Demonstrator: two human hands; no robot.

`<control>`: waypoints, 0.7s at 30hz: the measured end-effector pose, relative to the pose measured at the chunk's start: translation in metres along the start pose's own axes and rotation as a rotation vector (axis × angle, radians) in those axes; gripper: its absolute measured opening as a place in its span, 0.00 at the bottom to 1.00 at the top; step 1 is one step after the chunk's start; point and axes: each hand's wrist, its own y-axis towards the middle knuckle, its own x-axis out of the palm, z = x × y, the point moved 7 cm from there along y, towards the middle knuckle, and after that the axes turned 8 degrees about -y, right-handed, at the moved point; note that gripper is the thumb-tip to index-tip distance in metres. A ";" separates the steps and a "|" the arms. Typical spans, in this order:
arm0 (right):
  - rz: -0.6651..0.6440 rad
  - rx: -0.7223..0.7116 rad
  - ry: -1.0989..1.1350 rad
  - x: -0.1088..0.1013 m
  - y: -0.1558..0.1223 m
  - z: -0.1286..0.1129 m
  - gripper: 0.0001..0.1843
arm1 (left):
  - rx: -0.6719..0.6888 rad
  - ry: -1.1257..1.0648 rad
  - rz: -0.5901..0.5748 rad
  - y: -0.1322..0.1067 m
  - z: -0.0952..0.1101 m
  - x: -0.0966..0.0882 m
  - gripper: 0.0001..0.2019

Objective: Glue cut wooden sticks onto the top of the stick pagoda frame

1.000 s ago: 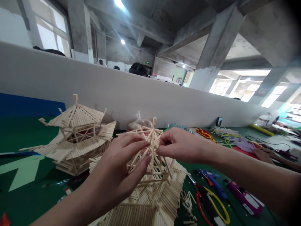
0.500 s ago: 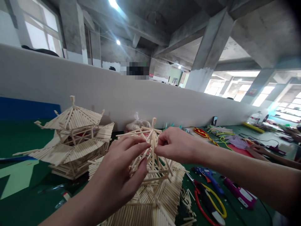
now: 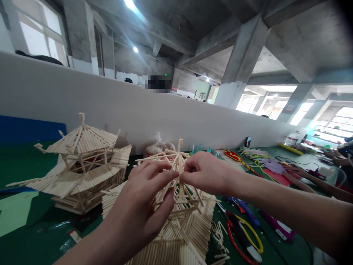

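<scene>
A pagoda model built of thin wooden sticks stands before me, its upper roof an open frame with sticks running down from a short top post. My right hand is closed in a pinch on a wooden stick just under the peak. From the left, my left hand reaches over the frame. Its index fingertip touches the sticks near the pinch, while the thumb stays apart from it. The hands hide part of the roof frame.
Left stands a second stick pagoda with a covered roof. At right lie red-and-yellow-handled pliers, a blue glue gun, a purple tool and loose short sticks. A white partition runs behind. Another person's hands show far right.
The view has shifted slightly, so the background and the second pagoda sit a little further left. Both hands keep nearly the same place at the roof peak, the left fingertip slightly further right.
</scene>
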 end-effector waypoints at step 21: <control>-0.024 0.029 -0.019 0.001 0.001 0.001 0.09 | 0.131 0.097 -0.045 -0.006 0.020 0.004 0.15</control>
